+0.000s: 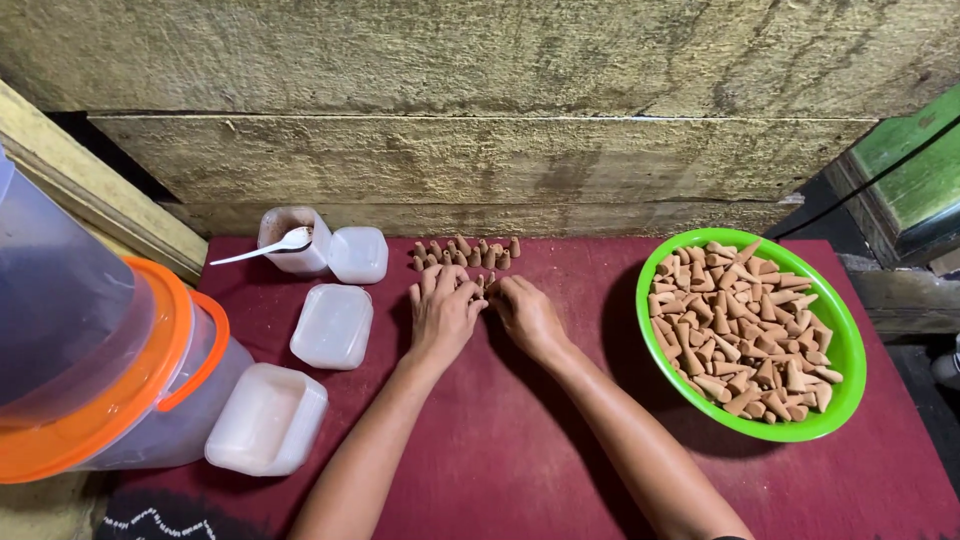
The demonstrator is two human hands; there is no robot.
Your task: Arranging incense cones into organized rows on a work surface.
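Note:
Both my hands rest palm down on a dark red cloth (pixel 520 450). My left hand (pixel 442 312) and my right hand (pixel 524 312) meet fingertip to fingertip around a few small brown cones (pixel 484 283) that stand between them. Just beyond my fingers, several more brown cones (pixel 466 254) stand upright in rows near the wall. Whether a finger pinches a cone is hidden by the hands. A green bowl (pixel 845 340) on the right is heaped with loose brown cones (pixel 745 325).
On the left stand an open white tub with a spoon (pixel 290 240), its lid (pixel 359 254), and two closed white tubs (pixel 332 325) (pixel 266 418). A clear bucket with an orange rim (pixel 110 395) lies at the far left. A rough wooden wall (pixel 480 150) closes the back.

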